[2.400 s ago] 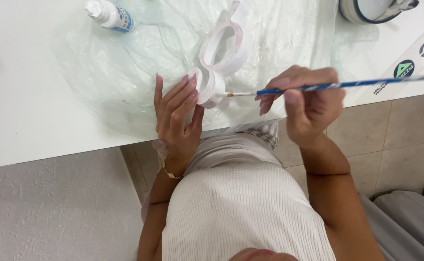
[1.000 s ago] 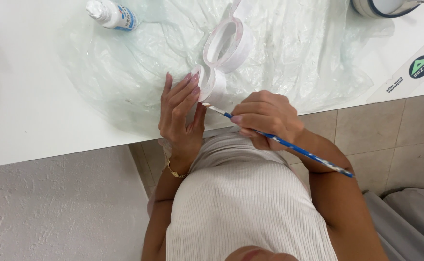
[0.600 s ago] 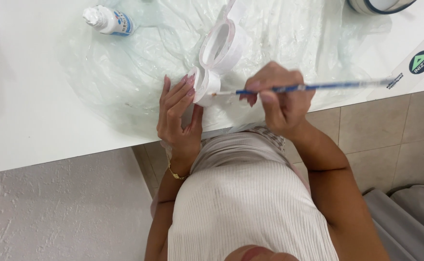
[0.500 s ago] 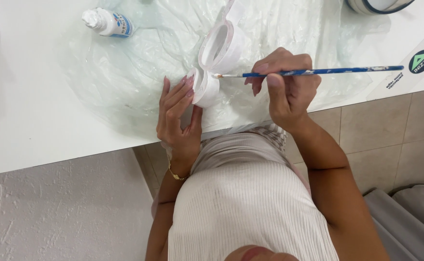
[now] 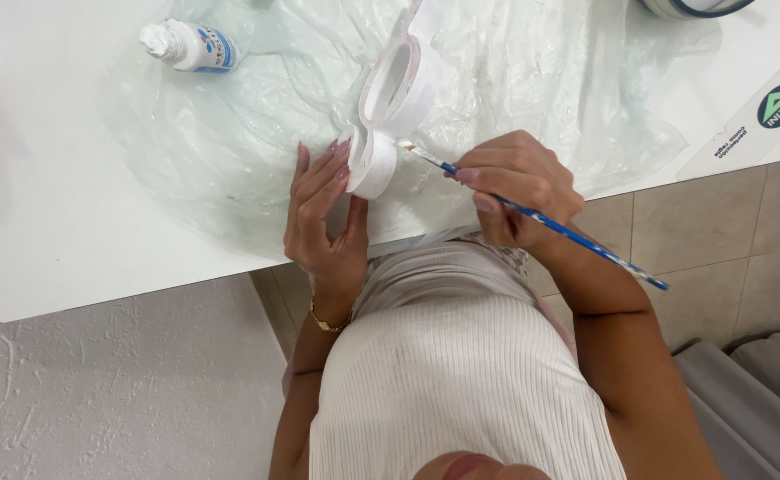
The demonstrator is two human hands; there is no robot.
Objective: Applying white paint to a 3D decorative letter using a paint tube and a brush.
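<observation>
A white ring-shaped piece (image 5: pixel 396 98), painted white, lies tilted on a clear plastic sheet (image 5: pixel 230 133) on the white table. My left hand (image 5: pixel 323 213) steadies its near end, fingertips pressed against the white surface. My right hand (image 5: pixel 519 187) grips a thin blue paintbrush (image 5: pixel 541 218); the brush tip touches the piece's near right side, and the handle slants down to the right past the table edge.
A small white paint bottle (image 5: pixel 190 46) lies on its side at the back left of the sheet. A round container's rim (image 5: pixel 696 7) shows at the top right, with a flat label card (image 5: pixel 768 107) beside it. Tiled floor lies beyond the table edge.
The brush handle has swung from pointing level to the right to slanting down to the right, with the tip still at the white piece. My left hand has stayed put.
</observation>
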